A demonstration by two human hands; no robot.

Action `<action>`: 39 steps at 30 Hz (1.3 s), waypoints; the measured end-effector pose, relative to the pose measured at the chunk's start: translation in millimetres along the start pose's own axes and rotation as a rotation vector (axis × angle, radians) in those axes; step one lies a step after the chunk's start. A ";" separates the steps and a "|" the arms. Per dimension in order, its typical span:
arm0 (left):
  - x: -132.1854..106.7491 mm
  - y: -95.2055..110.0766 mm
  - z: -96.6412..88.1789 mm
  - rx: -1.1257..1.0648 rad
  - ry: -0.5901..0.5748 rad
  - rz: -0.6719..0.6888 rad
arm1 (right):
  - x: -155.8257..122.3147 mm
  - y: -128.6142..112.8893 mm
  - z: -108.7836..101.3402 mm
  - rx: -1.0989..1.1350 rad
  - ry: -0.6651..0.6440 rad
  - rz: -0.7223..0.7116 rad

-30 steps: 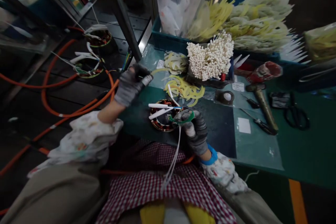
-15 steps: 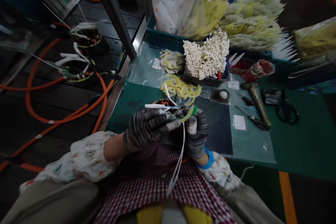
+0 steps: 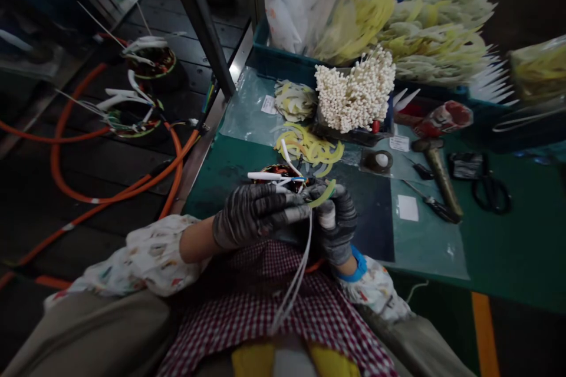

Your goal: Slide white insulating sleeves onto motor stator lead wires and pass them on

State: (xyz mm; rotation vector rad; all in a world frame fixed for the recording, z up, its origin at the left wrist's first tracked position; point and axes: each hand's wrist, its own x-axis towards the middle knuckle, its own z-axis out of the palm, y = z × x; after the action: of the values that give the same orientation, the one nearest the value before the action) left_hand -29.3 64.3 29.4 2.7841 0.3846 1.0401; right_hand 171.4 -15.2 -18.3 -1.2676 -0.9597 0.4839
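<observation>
A wound motor stator sits on the bench just in front of me, its copper windings partly hidden by my hands. White-sleeved lead wires and a few thin blue ones stick out of it. My left hand, in a grey striped glove, is closed along its near side, fingertips by the strip. My right hand, gloved with white tape on one finger, pinches a curved yellow-green insulation strip at the stator's right edge. Thin white cords hang from between the hands onto my checked apron.
Loose yellow strips lie behind the stator, near a box of white-tipped sticks. Blue bins hold more insulation pieces. A hammer, screwdriver and black scissors lie right. Other stators and orange hoses are left.
The view has shifted slightly, so everything appears a little further right. The green piece by the strip's upper end is now mostly hidden behind my right fingers. Both hands keep their grip.
</observation>
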 end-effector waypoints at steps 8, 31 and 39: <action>6.0 -14.3 -7.3 -0.047 0.043 0.114 | 9.8 -8.6 4.1 0.199 -0.079 -0.033; -21.3 -65.9 18.5 -0.700 -0.173 -0.867 | -8.2 -16.0 5.7 -0.816 -0.819 -0.449; -36.8 -32.1 2.7 -0.624 -0.054 -0.638 | -32.6 -16.1 -1.4 -0.732 -0.758 -0.311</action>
State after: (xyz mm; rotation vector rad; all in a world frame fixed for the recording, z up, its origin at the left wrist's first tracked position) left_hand -60.3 84.3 -2.7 1.9324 0.7282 0.7507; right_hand 151.7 -45.5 -14.0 -1.5584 -2.0739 0.3749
